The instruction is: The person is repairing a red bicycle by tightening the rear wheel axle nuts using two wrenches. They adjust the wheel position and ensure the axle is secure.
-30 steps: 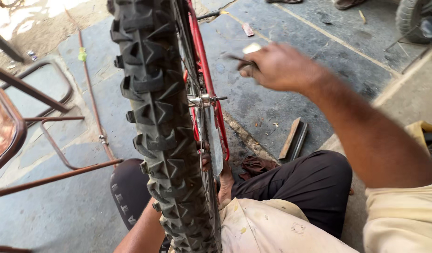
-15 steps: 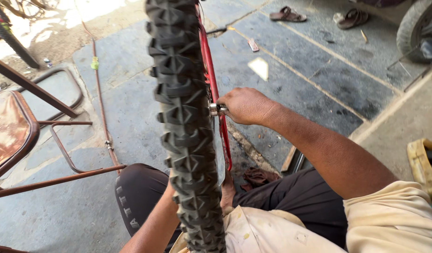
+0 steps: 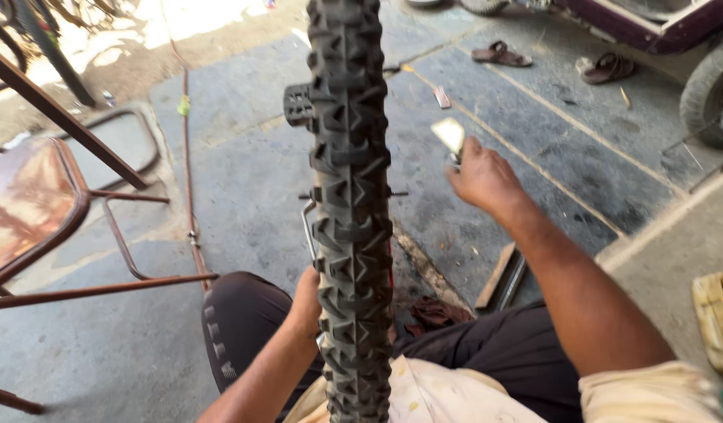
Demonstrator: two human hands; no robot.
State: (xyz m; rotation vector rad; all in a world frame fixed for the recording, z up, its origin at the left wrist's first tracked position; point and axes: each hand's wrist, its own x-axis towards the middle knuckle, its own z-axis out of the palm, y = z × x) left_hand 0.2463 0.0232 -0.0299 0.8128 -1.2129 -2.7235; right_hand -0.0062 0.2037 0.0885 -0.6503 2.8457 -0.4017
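Head view: right hand (image 3: 483,178) grips a wrench (image 3: 449,137), right of the tyre (image 3: 350,211) the left hand (image 3: 307,301) steadies.

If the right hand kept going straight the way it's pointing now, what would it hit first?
The right hand, gripping a small metal tool, points up and away from the knobby tyre. Nothing appears to stand in that line; it would probably meet only the stone floor, though depth is unclear.

One knobby tyre (image 3: 350,204), two sandals (image 3: 500,54) (far off), perhaps one pedal (image 3: 298,104).
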